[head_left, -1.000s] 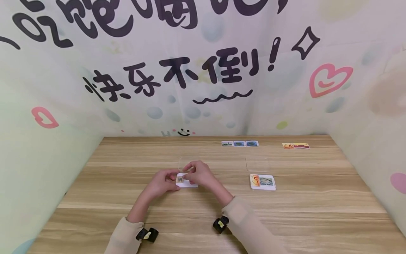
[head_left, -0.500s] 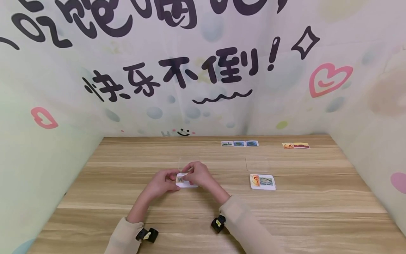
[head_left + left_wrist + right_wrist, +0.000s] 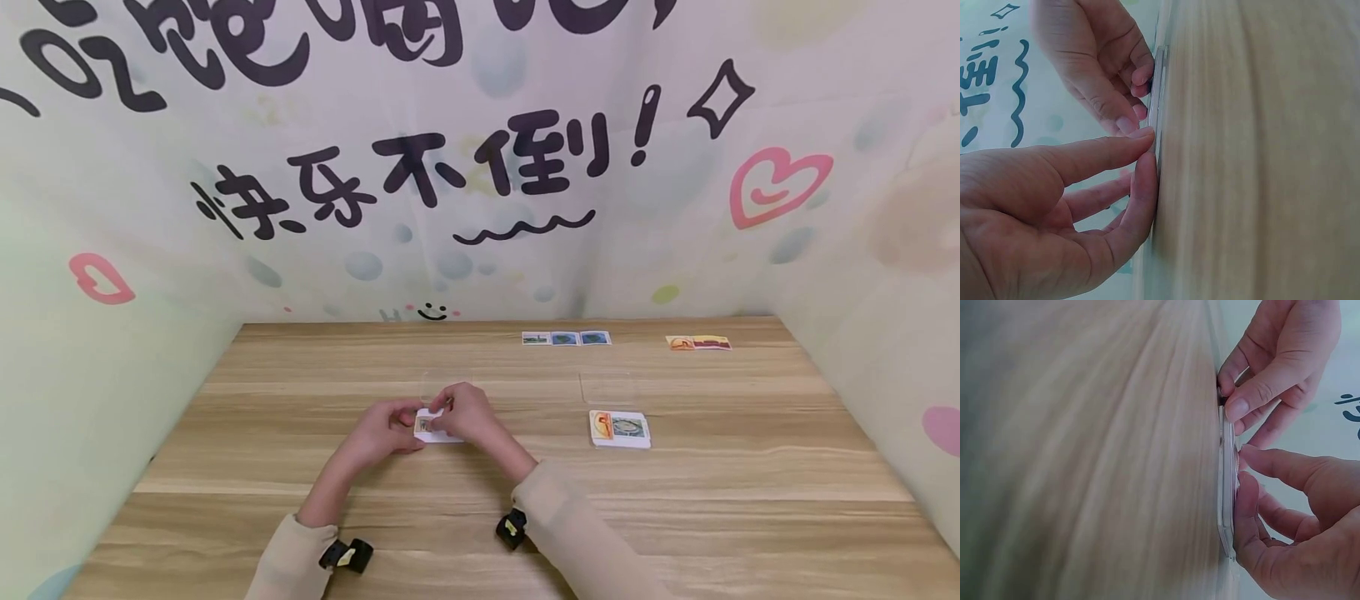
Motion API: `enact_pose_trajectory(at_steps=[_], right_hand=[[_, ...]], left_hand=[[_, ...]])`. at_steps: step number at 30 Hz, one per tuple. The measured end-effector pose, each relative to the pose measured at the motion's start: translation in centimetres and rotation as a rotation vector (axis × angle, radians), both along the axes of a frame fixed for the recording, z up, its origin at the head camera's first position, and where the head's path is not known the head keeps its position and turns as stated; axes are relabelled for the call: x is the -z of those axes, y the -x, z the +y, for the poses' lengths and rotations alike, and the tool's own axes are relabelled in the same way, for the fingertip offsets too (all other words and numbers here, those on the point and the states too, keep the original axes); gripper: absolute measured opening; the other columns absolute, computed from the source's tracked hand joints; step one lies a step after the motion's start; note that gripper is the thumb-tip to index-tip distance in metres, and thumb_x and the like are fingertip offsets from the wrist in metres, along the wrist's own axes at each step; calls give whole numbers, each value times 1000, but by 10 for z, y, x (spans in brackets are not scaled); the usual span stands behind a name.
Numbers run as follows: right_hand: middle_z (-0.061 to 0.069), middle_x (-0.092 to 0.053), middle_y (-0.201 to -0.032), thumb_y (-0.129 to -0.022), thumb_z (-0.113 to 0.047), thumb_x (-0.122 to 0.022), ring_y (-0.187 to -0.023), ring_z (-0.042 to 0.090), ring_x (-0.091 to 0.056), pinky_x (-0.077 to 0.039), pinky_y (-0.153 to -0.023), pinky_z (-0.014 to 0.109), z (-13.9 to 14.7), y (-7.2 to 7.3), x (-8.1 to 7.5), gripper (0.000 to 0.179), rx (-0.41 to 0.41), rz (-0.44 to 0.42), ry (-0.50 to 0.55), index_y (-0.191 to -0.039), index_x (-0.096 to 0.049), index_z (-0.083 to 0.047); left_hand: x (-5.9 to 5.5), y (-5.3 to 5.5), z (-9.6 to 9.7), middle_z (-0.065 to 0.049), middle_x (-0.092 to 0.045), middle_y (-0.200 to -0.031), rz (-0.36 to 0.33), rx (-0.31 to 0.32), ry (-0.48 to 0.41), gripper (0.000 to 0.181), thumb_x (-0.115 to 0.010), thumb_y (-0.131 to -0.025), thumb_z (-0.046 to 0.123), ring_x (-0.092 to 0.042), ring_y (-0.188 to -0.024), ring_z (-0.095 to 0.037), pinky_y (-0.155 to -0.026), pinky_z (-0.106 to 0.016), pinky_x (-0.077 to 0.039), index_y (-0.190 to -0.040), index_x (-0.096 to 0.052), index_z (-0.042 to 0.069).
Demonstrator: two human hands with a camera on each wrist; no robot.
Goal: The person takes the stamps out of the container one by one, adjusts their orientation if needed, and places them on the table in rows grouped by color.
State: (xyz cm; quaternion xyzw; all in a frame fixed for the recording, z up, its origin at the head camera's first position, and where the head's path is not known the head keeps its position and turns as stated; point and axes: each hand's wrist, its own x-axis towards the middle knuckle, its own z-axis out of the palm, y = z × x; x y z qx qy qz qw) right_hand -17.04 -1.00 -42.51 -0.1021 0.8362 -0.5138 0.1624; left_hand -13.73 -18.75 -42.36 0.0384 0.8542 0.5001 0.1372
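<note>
A small stamp (image 3: 423,425) lies at the left end of a white card stack (image 3: 452,437), which looks thin and clear-edged in the right wrist view. My left hand (image 3: 381,432) holds the stack's left end, thumb at the near edge and fingers at the far edge. My right hand (image 3: 468,414) is over the stack, its thumb and index finger pinching at the stamp's right side. Edge-on, the stack (image 3: 1227,481) lies low along the table between both hands. The right fingers hide part of the stack's top.
A second white card stack (image 3: 636,443) bearing two stamps is to the right. Clear plastic covers (image 3: 609,387) lie behind both stacks. Farther back are a strip of blue-green stamps (image 3: 566,338) and an orange-and-red pair (image 3: 698,342). A printed cloth (image 3: 360,267) hangs behind the table.
My right hand and forearm have shifted slightly left, fingers staying at the stamp. The left hand keeps its hold. The whole head view has drifted a little.
</note>
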Motion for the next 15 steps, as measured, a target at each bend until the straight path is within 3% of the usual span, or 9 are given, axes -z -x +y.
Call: enact_pose_trajectory(at_steps=[9, 15], right_hand=[[1, -57, -71, -81, 0, -87, -63, 11, -50, -40, -54, 20, -2, -1, 1, 15, -4, 92, -61, -83, -73, -2], [1, -55, -73, -81, 0, -88, -68, 12, -47, -36, -57, 19, -5, -1, 2, 16, 20, 91, -101, -86, -73, 1]], left_hand=[[0, 1, -1, -17, -59, -102, 1, 6, -14, 57, -81, -81, -8, -59, -75, -14, -68, -25, -59, -134, -60, -16], [0, 0, -1, -18, -60, -101, 4, 16, -32, 57, -81, -81, -9, -60, -74, -13, -68, -27, -60, -133, -59, -17]])
